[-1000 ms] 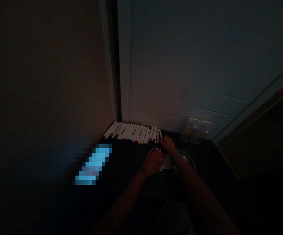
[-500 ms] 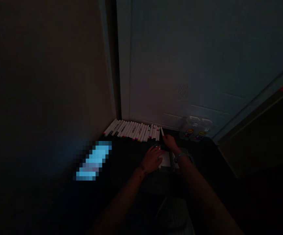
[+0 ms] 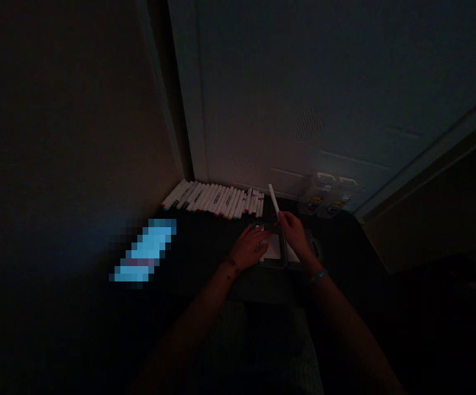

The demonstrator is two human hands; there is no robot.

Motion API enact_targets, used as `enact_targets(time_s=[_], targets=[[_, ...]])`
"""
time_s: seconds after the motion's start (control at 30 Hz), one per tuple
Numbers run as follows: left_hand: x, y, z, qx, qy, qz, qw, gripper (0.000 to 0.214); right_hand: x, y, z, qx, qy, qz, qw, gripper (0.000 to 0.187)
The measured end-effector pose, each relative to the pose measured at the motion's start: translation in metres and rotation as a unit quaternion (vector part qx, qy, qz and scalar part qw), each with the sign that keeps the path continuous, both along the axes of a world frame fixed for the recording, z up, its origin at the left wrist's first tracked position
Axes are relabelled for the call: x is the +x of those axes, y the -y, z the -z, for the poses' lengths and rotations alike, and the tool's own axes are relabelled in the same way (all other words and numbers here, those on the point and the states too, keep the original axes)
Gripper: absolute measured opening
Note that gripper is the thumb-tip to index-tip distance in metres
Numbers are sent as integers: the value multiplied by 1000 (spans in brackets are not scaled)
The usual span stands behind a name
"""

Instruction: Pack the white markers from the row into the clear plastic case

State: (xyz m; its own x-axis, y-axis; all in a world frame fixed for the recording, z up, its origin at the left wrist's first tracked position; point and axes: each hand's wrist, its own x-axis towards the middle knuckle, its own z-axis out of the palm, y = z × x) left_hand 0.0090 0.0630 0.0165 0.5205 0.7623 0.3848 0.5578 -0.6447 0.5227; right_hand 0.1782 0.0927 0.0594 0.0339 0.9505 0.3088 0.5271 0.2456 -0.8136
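Note:
My right hand (image 3: 294, 230) pinches a white marker (image 3: 273, 198) near its lower end; the marker stands tilted above the dark table. My left hand (image 3: 249, 248) lies with fingers stretched over the left part of an open clear case (image 3: 277, 267), which has white inside. Under the left fingers a white strip shows, too dim to name. Behind both hands, a row of white markers (image 3: 208, 198) with coloured ends lies side by side along the wall.
A bright, blurred-out screen (image 3: 145, 250) lies on the table at left. Two clear plastic packages with coloured labels (image 3: 335, 206) stand against the back wall at right. Walls (image 3: 241, 82) close in the table (image 3: 205, 263) at the back and left.
My right hand has raised the marker up from the end of the row and tilted it. The left hand stays on the case. The view has shifted, so the scene sits higher.

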Motion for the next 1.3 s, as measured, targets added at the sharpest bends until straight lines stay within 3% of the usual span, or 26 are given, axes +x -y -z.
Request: enact_targets(time_s=[0.07, 0.13, 0.27, 0.37, 0.47, 0.57, 0.77, 0.97, 1.1, 1.3], targets=[[1, 2, -3, -1, 18, -19, 1000, 42, -4, 22, 2, 23, -42, 11, 999, 40], [0, 2, -8, -6, 51, -37, 998, 43, -8, 43, 4, 39, -55, 68, 995, 39], [-1, -7, -23, -87, 228, -40, 969, 46, -15, 69, 12, 85, -45, 118, 988, 36], [6, -19, -39, -204, 337, 54, 917, 52, -16, 73, 17, 105, -35, 122, 986, 34], [19, -27, -48, -294, 370, 163, 866, 50, -16, 72, 23, 113, -41, 116, 986, 31], [29, -29, -46, -319, 417, 124, 842, 45, -17, 71, 28, 117, -45, 114, 986, 29], [20, -34, -28, -320, 496, -18, 807, 35, -22, 71, 31, 155, 50, 22, 986, 33], [20, -30, -24, -407, 506, -5, 761, 54, -23, 72, 26, 173, 121, -99, 972, 25], [24, -25, -27, -402, 543, -3, 738, 68, -23, 73, 23, 176, 123, -99, 972, 27], [24, -23, -32, -389, 568, 24, 725, 55, -24, 74, 25, 190, 112, -84, 972, 28]])
